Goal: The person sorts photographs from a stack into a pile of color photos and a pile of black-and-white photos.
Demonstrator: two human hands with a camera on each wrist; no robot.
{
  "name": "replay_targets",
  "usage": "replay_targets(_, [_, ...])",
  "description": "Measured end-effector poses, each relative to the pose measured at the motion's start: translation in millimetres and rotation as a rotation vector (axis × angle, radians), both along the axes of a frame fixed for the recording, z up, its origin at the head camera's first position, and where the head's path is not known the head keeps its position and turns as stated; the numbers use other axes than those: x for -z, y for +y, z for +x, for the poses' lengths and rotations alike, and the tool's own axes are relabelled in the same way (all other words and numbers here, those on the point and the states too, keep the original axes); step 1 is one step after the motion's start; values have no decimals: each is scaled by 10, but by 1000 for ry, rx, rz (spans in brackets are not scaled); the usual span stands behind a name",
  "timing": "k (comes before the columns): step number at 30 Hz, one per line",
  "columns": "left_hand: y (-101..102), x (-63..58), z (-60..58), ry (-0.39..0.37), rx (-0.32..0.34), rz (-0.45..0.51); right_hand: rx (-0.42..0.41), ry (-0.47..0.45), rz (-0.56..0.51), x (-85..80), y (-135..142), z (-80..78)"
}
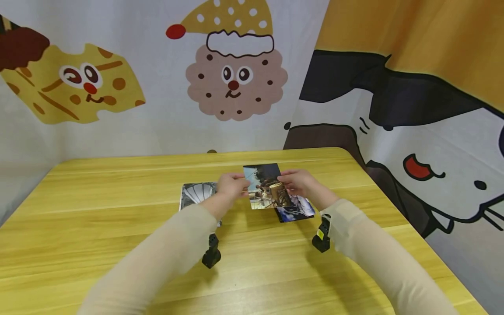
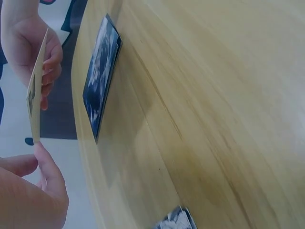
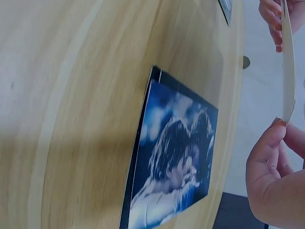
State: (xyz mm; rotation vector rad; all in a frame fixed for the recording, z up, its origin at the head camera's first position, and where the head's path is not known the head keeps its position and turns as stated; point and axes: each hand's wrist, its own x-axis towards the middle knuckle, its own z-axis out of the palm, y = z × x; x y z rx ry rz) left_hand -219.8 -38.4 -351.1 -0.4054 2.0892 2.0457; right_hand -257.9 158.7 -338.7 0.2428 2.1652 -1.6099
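Between both hands, raised above the table, is a photo card (image 1: 267,187) with a pale sky and a golden, barrel-like shape on it. My left hand (image 1: 231,187) pinches its left edge, thumb in front. The opposite edge is pinched by my right hand (image 1: 301,181). Below the right hand lies a small stack of photo cards (image 3: 176,152), a bluish picture of two wet-haired people on top. A black-and-white photo card (image 1: 195,192) lies to the left, partly hidden behind the left hand and forearm. In both wrist views the held card appears almost edge-on.
The light wooden table (image 1: 118,236) reaches back to a curtain (image 1: 157,131) printed with cartoon figures. Black wrist cameras (image 1: 211,251) hang beneath both sleeves, just over the tabletop. The table's right edge slants close to the curtain.
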Motion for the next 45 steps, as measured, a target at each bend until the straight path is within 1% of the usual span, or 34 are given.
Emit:
replay_targets(5, [102, -28, -13, 3, -2, 23, -19, 9, 37, -22, 112, -16])
replay_targets(9, [203, -30, -24, 19, -6, 32, -17, 16, 74, -27, 209, -33])
replay_targets(14, [329, 6, -38, 35, -15, 37, -19, 21, 115, -7, 310, -43])
replay_targets(20, [460, 86, -47, 57, -22, 50, -16, 43, 185, 31, 404, -79])
replay_targets(26, [578, 147, -32, 36, 0, 7, -27, 46, 250, 73, 467, -110])
replay_targets(33, [687, 226, -11, 16, 2, -26, -26, 41, 296, 112, 516, -107])
replay_targets(40, [704, 258, 15, -7, 23, -41, -46, 39, 320, 154, 533, -102])
replay_targets(42, [706, 258, 28, -8, 34, -48, -38, 40, 321, 167, 541, -101])
replay_targets(43, [705, 258, 35, -7, 41, -66, -38, 39, 309, 169, 540, -96])
replay_targets(45, [706, 271, 26, -10, 58, -111, -37, 72, 345, 171, 524, -73])
